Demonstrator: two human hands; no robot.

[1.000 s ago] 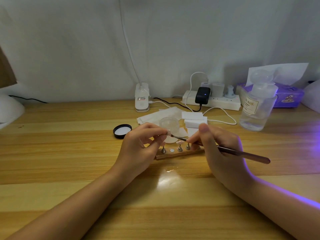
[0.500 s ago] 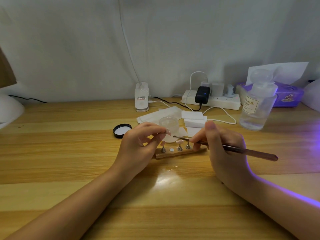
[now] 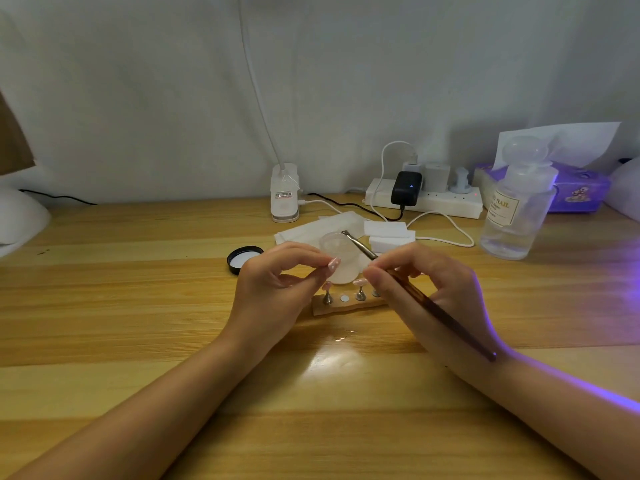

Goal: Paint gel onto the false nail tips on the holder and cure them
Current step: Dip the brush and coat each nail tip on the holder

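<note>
A small wooden holder (image 3: 346, 307) lies at the table's middle with metal pegs on it. Pink false nail tips (image 3: 360, 281) sit on two visible pegs, and one white spot between them is bare. My left hand (image 3: 277, 282) hovers just left of the holder, pinching a pink nail tip (image 3: 334, 263) between thumb and forefinger. My right hand (image 3: 429, 285) grips a long brown brush (image 3: 436, 311). Its metal end points back and left over the rim of a clear gel jar (image 3: 337, 259) behind the holder. My right hand hides the holder's right end.
The jar's black lid (image 3: 242, 258) lies to the left. White blocks (image 3: 388, 234) and wipes sit behind the jar. A clear pump bottle (image 3: 516, 213), a power strip (image 3: 426, 201), a tissue box (image 3: 581, 190) and a clip lamp base (image 3: 284, 197) line the back. Purple light falls from the right.
My right hand turned the brush: its tip left the nail tip in my left fingers and swung up and back over the jar. My left hand stayed put.
</note>
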